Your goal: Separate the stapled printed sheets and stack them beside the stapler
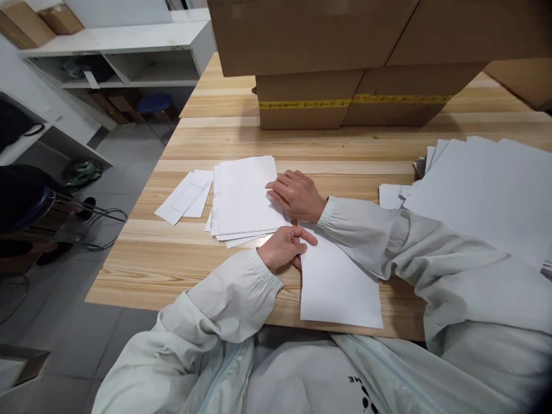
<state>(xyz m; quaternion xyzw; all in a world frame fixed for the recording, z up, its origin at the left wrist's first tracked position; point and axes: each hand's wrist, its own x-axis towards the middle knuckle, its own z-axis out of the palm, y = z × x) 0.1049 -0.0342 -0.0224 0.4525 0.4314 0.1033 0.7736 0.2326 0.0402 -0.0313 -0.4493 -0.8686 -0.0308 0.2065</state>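
A white sheet of paper (pixel 340 282) lies at the table's front edge, its lower edge slightly rough. My left hand (pixel 287 247) is at the sheet's upper left corner, thumb and index finger on top and other fingers tucked beside the edge, closed on it. Just beyond, my right hand (pixel 297 194) rests palm down with bent, slightly parted fingers on the right edge of a stack of white paper (pixel 245 195). Nothing shows gripped in it. Printed text peeks out along the stack's left side.
Two small paper slips (pixel 185 195) lie left of the stack. A larger paper pile (pixel 478 190) covers the right side. Cardboard boxes (pixel 310 98) with yellow tape stand at the back of the wooden table (pixel 142 270). Across the floor are white shelves (pixel 150 40) and a blue stool (pixel 155 103).
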